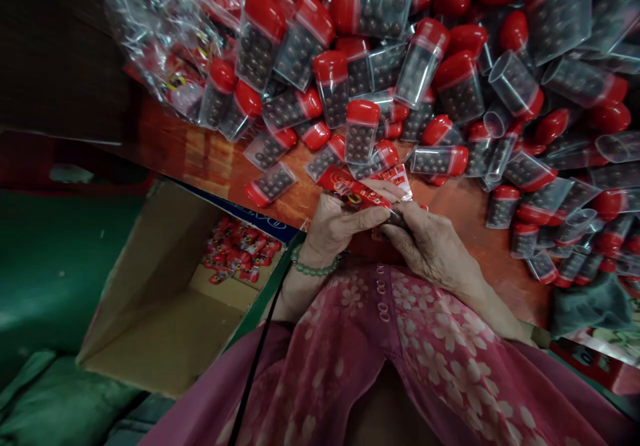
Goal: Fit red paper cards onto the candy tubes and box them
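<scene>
Near the table edge, my left hand (330, 226), with a green bead bracelet at the wrist, is closed with its thumb along a red printed wrapper (353, 187). My right hand (440, 243) pinches the wrapper's right end, where a dark part (397, 217) shows between the fingers. Whether a container sits inside the wrapper I cannot tell. Just beyond my fingers lies another red and white printed wrapper (399, 181), partly covered. Clear containers with red caps and dark balls lie close by, one of them upright (361, 133).
Many more red-capped containers (460, 86) are heaped across the back and right. Clear plastic bags (165, 39) lie at the back left. Below the table's left edge stands an open cardboard box (165, 299) with red packets (240, 249) inside. A dark cloth (593, 303) lies at right.
</scene>
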The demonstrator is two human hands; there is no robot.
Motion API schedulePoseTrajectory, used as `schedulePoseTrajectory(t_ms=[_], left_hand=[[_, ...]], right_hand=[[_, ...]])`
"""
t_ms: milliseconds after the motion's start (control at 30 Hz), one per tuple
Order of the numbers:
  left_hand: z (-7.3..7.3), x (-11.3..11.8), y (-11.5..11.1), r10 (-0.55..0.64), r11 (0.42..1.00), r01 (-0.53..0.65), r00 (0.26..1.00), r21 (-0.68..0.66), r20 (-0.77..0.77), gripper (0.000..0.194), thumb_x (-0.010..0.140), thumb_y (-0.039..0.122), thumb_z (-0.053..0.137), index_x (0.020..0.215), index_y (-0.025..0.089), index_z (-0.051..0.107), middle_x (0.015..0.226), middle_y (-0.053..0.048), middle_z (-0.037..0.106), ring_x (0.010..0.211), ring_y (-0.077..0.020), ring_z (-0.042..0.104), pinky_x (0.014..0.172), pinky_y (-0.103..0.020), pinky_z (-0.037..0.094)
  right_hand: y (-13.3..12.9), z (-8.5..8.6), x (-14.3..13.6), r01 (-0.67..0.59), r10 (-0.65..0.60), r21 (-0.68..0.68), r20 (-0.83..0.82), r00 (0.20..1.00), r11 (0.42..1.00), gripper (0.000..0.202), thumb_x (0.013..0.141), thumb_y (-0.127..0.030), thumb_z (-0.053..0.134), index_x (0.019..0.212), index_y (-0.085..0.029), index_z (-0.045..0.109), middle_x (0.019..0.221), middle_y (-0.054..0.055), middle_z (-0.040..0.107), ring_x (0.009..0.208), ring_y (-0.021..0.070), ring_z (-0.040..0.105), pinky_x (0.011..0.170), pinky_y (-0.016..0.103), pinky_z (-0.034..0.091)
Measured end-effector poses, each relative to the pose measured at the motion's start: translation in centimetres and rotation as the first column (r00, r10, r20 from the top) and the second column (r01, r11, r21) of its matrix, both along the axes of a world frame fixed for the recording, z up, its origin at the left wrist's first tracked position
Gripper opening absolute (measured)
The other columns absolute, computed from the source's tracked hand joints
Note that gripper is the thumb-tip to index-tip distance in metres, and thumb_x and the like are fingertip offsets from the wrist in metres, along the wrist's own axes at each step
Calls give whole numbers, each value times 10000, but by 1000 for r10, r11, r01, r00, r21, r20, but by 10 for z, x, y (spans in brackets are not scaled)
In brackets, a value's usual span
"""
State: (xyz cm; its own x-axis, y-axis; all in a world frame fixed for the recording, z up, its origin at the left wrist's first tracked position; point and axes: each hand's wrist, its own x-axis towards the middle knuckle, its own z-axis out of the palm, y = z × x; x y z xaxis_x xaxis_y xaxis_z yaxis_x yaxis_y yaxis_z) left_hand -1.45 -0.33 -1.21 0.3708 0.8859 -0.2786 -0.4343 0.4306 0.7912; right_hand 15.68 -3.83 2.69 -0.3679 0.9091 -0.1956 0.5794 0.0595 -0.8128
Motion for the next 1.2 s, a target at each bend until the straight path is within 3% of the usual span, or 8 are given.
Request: schedulePoseTrajectory(t_ms=[133,233,333,500,633,767,967,1200], left_hand=[[1,4,-1,53,994,-54,998,-92,-15,325,670,447,917,862,210,805,962,-46,784,988,-242,747,978,-387,576],[-2,6,-1,66,986,-66,998,-150,-9,358,636,430,941,872,214,780,905,-12,774,862,-207,742,879,-364,594],[-4,5,1,24,989,-29,999,-146,-32,364,632,411,946,853,196,753,851,-1,753,780,-174,712,795,-324,589],[1,0,2,-81,989,71,994,-126,-74,369,691,435,909,904,177,754,839,-15,738,781,-167,701,767,-297,587],[7,4,-2,34,986,-32,999,-163,11,448,701,514,893,979,188,761,897,-35,765,868,-182,735,856,-306,594],[3,10,-7,145,954,-149,989,-262,-34,451,657,608,885,710,190,725,660,10,702,668,-138,688,719,-279,591],[-1,16,-6,186,934,-201,979,-294,-77,404,676,566,889,642,198,725,616,27,690,649,-134,688,689,-280,588],[2,15,-2,216,929,-230,973,-291,-81,359,698,552,877,717,212,767,674,19,727,743,-162,734,707,-283,598]], right_hand=[[-7,-6,1,148,-135,172,-84,987,974,490,1014,-293,555,1481,-315,410,1388,90,674,1138,242,732,892,400,640],[-8,-7,3,104,-87,193,-97,992,976,617,1012,-254,553,1578,-339,324,1509,68,606,1258,244,689,997,414,629],[-5,-7,4,44,-25,146,-127,992,988,593,1022,-241,533,1583,-332,361,1512,55,612,1208,216,719,1002,366,628],[-3,-8,4,85,-70,82,-166,984,993,485,1031,-294,515,1515,-301,483,1480,52,641,1211,213,715,1008,373,620],[-6,-11,4,178,-167,59,-164,972,982,466,1029,-334,535,1494,-313,517,1353,57,722,1017,190,766,901,339,646],[-5,-13,4,225,-211,72,-164,964,972,458,1021,-367,553,1477,-323,545,1355,60,720,998,206,767,881,361,653],[-4,-16,2,223,-198,151,-168,966,963,474,1018,-344,564,1489,-301,544,1367,73,718,1043,209,766,887,345,649],[-8,-17,2,238,-224,64,-171,959,969,484,994,-399,598,1466,-294,575,1307,79,750,875,186,775,794,322,655]])
